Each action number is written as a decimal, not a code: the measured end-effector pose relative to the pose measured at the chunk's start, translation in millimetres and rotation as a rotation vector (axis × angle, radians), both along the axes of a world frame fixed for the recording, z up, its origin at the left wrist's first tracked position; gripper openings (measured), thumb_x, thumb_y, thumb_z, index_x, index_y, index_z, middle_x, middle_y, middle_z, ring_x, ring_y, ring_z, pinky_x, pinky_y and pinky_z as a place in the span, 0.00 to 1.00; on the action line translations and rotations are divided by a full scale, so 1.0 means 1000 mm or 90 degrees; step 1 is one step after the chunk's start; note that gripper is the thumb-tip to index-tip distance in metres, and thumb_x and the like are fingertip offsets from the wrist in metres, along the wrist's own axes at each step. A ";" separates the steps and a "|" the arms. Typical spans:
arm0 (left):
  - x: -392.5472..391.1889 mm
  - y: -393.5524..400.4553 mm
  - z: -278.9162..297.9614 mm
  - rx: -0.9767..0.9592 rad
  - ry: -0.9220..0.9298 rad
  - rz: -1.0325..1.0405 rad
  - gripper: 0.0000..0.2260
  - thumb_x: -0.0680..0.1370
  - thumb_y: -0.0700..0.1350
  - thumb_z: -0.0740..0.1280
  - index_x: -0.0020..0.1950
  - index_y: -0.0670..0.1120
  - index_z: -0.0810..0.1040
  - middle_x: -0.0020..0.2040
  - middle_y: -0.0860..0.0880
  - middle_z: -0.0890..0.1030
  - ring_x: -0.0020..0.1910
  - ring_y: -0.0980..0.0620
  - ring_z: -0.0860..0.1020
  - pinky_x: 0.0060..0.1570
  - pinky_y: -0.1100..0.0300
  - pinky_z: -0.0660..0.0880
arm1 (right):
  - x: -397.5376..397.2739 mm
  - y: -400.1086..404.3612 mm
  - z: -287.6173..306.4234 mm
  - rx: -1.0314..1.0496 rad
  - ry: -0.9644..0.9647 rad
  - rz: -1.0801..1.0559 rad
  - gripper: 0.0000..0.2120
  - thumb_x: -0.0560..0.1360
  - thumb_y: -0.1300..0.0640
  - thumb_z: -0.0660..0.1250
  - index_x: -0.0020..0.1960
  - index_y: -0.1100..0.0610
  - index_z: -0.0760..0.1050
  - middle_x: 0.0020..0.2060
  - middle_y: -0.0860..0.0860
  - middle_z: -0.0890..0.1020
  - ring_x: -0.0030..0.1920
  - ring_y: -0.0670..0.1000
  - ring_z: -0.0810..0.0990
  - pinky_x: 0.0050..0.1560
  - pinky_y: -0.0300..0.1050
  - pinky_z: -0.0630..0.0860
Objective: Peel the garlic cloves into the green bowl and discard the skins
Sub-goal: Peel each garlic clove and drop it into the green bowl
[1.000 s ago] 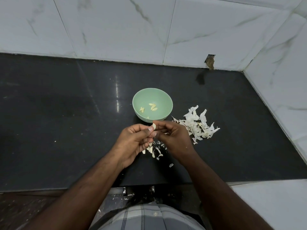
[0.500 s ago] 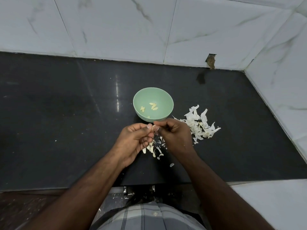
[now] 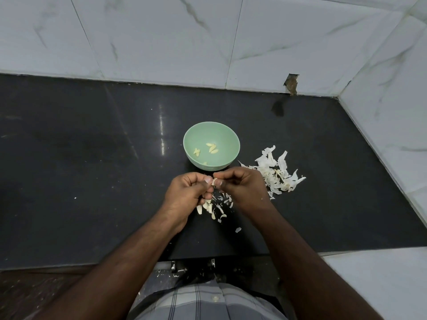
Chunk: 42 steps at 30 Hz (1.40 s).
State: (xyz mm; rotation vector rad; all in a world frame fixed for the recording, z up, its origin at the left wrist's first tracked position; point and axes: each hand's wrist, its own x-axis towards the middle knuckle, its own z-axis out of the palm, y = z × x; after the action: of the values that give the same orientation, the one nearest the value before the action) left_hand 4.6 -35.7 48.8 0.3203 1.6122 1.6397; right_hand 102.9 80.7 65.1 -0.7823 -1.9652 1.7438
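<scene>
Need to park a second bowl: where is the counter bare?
Bare: the dark counter left of the green bowl, and the strip between bowl and back wall. Crowded: the skin pile right of the bowl and scraps under both hands.
</scene>
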 end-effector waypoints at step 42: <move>0.020 0.032 0.006 0.020 0.079 -0.037 0.03 0.75 0.37 0.74 0.48 0.40 0.85 0.35 0.43 0.83 0.34 0.55 0.79 0.34 0.66 0.73 | 0.038 0.029 0.002 -0.038 0.026 -0.052 0.12 0.72 0.73 0.71 0.47 0.58 0.83 0.42 0.62 0.86 0.41 0.52 0.83 0.49 0.49 0.81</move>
State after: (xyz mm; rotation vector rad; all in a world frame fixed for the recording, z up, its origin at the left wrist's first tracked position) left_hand 24.4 -3.7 55.2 0.4893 1.6533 1.6305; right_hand 140.7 110.2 67.4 -0.8276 -1.8365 1.7642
